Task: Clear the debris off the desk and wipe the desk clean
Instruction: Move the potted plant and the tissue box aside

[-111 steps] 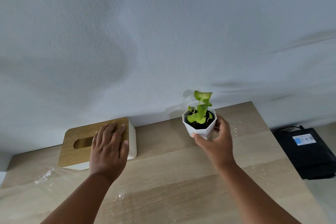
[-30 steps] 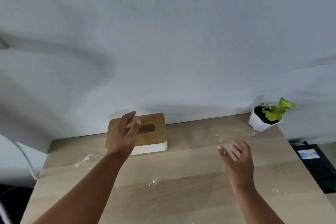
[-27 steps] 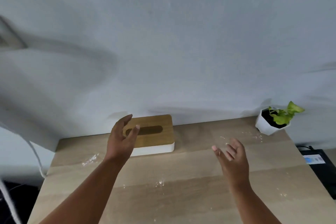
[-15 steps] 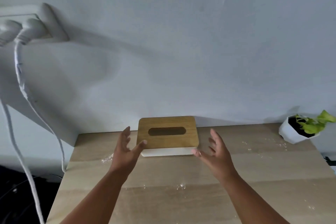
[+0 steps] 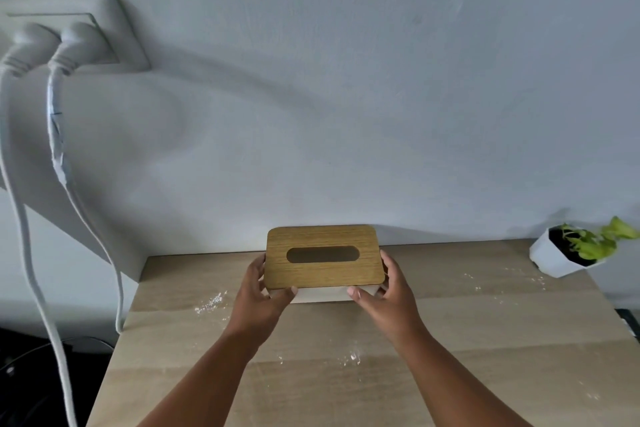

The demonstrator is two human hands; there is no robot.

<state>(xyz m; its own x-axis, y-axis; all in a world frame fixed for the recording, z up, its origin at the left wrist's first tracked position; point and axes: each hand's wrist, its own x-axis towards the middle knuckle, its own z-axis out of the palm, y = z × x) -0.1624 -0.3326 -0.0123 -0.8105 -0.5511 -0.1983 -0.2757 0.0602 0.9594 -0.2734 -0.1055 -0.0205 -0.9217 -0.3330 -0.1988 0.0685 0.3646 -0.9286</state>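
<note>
Your left hand [image 5: 260,291] and right hand [image 5: 385,291] both grip the ends of the box [image 5: 323,262] in the middle of the frame, at the back of the counter [image 5: 467,333]. Lift too fast and its wooden lid could slip off. White crumbs [image 5: 210,302] dot the counter around it.

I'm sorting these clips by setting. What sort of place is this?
Probably a home or small office desk corner: a wooden desk against a plain painted wall, a wood-lidded tissue box, a small potted plant, and a wall socket holding two plugs.
</note>
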